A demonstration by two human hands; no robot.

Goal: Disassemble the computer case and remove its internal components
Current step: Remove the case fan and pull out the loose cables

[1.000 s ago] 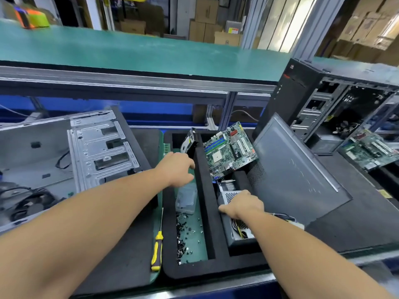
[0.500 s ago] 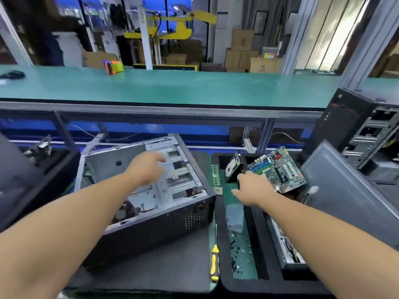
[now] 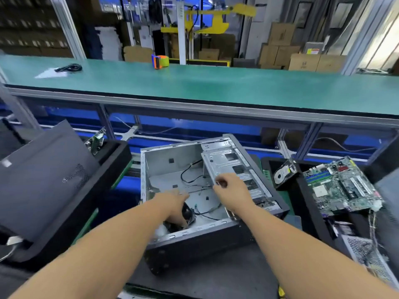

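The open computer case (image 3: 170, 162) lies on its side in the middle of the mat, its inside facing up. Loose black cables (image 3: 190, 171) run across its bare floor. My left hand (image 3: 172, 203) reaches into the near left corner and rests over a black fan (image 3: 187, 210); motion blur hides whether it grips it. My right hand (image 3: 230, 189) sits at the inner edge of the silver drive cage (image 3: 228, 157), fingers curled and pinched together; I cannot make out anything between them.
To the right, a black foam tray (image 3: 302, 190) holds a hard drive (image 3: 285, 172), a motherboard (image 3: 341, 186) and a power supply (image 3: 367, 253). A grey side panel (image 3: 43, 180) leans on another foam tray at left. A green shelf (image 3: 216, 87) spans behind.
Both hands have left the right-hand tray and gone into the case, the left toward the fan, the right to the drive cage. The view has swung left and centred on the case.
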